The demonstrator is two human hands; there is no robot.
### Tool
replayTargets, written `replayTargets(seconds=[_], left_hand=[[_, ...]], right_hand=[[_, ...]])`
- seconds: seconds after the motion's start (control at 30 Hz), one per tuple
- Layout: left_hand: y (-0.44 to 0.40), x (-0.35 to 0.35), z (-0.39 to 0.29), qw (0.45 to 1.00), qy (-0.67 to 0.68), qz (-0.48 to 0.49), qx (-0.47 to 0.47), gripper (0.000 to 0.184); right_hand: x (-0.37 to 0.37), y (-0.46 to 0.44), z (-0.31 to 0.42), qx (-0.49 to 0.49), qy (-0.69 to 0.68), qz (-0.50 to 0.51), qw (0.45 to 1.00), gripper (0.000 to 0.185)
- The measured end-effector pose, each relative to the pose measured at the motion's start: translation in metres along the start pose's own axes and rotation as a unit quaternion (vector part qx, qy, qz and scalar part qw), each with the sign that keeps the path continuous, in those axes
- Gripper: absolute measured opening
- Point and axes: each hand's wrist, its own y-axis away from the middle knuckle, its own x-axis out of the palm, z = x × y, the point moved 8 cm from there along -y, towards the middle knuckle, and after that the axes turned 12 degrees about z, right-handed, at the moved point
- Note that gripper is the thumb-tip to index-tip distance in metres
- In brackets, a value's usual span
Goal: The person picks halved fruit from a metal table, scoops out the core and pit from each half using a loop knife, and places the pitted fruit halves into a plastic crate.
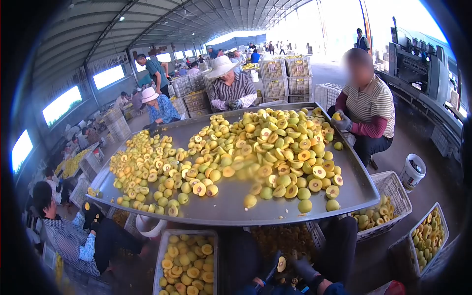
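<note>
**Cut Fruit Between Two Gloved Hands, Low Below a Heaped Surface**

The camera wearer is sitting at the near edge of a metal surface (216, 211), with both hands working low, below its rim. A fruit half (281, 264) is showing its cut face between them, close to the fingers of the left hand (268, 275). The right hand (304, 270), in a dark glove, is lying just beside it. Shadow is covering both hands — whether either grip is closed or open, one cannot tell.

Between the wearer's dark-clad knees, a shaded crate (314, 234) is holding more pieces, too dim to make out. Yellow-green fruit (275, 142), much of it halved, is spreading across the surface, heaping highest toward the far right. A left crate (158, 268) of fruit is standing by the wearer's left leg; a right crate (392, 185) is sitting under the surface's right side, near a white bucket (412, 176).

Around the surface, co-workers are sitting — a person in a striped polo top (383, 101) is holding a yellow fruit (337, 116), while a person in a white hat (232, 88) is bending over gloved hands at the far edge.
</note>
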Motion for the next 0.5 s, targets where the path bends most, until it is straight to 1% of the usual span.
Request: replayTargets(seconds=[0.03, 0.1, 0.13, 0.17, 0.23, 0.27, 0.3, 0.33, 0.4, 0.43, 0.5], left_hand=[[0.001, 0.000, 0.012, 1.000, -0.003, -0.004, 0.019, 0.041], [0.000, -0.003, 0.043, 0.997, -0.009, -0.013, 0.071, 0.041], [0.001, -0.001, 0.051, 0.996, -0.020, -0.013, 0.084, 0.041], [0.000, -0.003, 0.058, 0.995, -0.039, -0.012, 0.090, 0.041], [0.000, 0.004, 0.028, 0.987, -0.154, 0.022, 0.034, 0.040], [-0.002, 0.005, 0.001, 0.977, -0.210, 0.041, 0.006, 0.040], [0.000, 0.008, -0.014, 0.962, -0.267, 0.060, -0.022, 0.040], [0.004, 0.011, -0.023, 0.943, -0.331, 0.041, 0.022, 0.040], [0.012, 0.014, -0.042, 0.883, -0.455, 0.001, 0.111, 0.041], [0.015, 0.010, -0.044, 0.909, -0.403, -0.001, 0.105, 0.041], [0.024, 0.007, -0.065, 0.952, -0.293, -0.006, 0.093, 0.043]], right_hand=[[0.003, 0.005, 0.008, 0.009, -0.035, 0.005, 0.999, 0.033], [0.009, 0.021, 0.029, 0.006, -0.044, 0.010, 0.999, 0.032], [0.012, 0.031, 0.034, 0.006, -0.049, 0.011, 0.999, 0.032], [0.012, 0.035, 0.036, -0.013, -0.058, 0.005, 0.998, 0.032], [0.018, 0.055, 0.057, 0.002, -0.039, 0.000, 0.999, 0.031], [0.020, 0.065, 0.060, 0.010, -0.030, -0.002, 0.999, 0.031], [0.014, 0.054, 0.044, 0.019, 0.007, -0.002, 1.000, 0.031], [0.017, 0.062, 0.047, 0.019, -0.006, -0.001, 1.000, 0.031], [0.023, 0.076, 0.067, 0.016, -0.031, 0.005, 0.999, 0.031], [0.017, 0.065, 0.055, 0.030, 0.000, 0.013, 0.999, 0.032], [0.012, 0.050, 0.042, 0.010, 0.004, 0.018, 1.000, 0.032]])
